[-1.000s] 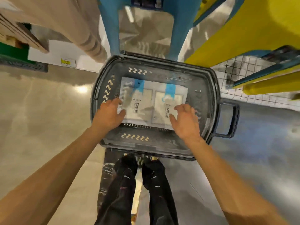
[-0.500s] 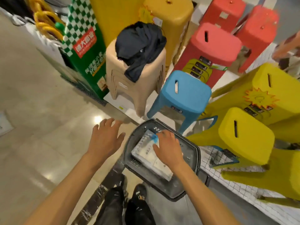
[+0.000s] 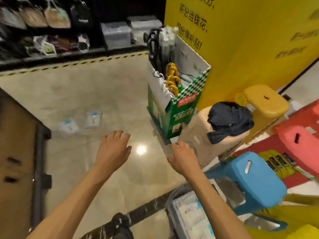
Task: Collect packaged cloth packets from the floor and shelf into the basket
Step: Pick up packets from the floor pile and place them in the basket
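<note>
1. Since both are flat cloth sealed in clear film, the left packet and the right packet should be light and floppy, with a slick wrapper. They lie just beside each other on the polished floor, left of centre.
2. An edge or corner looks the best place to take hold. Slip fingertips under it, then pinch across the flat faces, since a flat top-down grab would probably skid.
3. Mid-frame, the left hand hovers below and right of those packets and well apart from them. Its fingers are loosely spread and hold nothing.
4. At centre, the right hand hangs in the air with relaxed, slightly parted fingers, also empty.
5. At the lower right of centre, under the right forearm, the dark basket holds white-and-blue stacked packets lying flat. Blur and the arm hide how many.
6. Right of centre, the open-topped green checkered box holds yellow hooks and dark-handled goods.
7. At upper left, the shelf carries hanging bags, and it is too blurred to show any packets.
</note>
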{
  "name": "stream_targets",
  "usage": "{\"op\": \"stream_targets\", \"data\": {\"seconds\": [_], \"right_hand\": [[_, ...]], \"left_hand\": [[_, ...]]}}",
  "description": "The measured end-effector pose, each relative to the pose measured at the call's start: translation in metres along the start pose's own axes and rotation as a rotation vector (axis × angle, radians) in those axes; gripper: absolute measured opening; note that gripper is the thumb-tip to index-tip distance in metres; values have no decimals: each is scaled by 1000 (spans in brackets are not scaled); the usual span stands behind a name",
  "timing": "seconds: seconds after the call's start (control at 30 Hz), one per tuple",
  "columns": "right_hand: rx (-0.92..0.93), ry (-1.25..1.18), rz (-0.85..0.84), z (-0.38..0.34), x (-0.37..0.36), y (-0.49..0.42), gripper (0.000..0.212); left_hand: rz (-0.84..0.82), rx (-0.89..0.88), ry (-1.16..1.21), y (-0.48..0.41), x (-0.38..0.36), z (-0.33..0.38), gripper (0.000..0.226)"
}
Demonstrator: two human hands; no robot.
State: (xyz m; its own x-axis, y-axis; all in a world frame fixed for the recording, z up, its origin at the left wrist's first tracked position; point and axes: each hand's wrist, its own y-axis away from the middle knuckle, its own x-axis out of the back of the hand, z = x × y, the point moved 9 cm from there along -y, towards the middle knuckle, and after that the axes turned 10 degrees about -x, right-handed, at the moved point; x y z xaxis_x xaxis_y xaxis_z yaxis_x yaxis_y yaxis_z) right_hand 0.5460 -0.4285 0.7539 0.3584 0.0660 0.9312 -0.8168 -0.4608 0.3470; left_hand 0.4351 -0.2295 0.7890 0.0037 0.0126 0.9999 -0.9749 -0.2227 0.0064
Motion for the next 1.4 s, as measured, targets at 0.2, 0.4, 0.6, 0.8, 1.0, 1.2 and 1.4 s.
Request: {"op": "stream_targets", "data": {"seconds": [0.2, 0.4, 0.6, 0.8, 1.0, 1.2, 1.4], "right_hand": [[223, 77, 90, -139, 38, -23, 55], [356, 96, 121, -259, 46, -43, 55], [408, 95, 130, -353, 51, -83, 55], [470, 126, 102, -427, 49, -127, 54], [506, 145, 33, -478, 36, -180, 56], [539, 160, 2, -527, 51, -264, 58], [572, 164, -36, -582, 76, -349, 57]], "left_hand": [[26, 117, -31, 26, 35, -106, 38], [36, 268, -57, 60, 44, -211, 38], [-9, 385, -106, 81, 39, -304, 39], [-21, 445, -118, 76, 40, -369, 43], [-66, 517, -111, 52, 24, -428, 41], [-89, 592, -72, -7, 17, -501, 42], [-73, 663, -36, -71, 17, -569, 46]]}}
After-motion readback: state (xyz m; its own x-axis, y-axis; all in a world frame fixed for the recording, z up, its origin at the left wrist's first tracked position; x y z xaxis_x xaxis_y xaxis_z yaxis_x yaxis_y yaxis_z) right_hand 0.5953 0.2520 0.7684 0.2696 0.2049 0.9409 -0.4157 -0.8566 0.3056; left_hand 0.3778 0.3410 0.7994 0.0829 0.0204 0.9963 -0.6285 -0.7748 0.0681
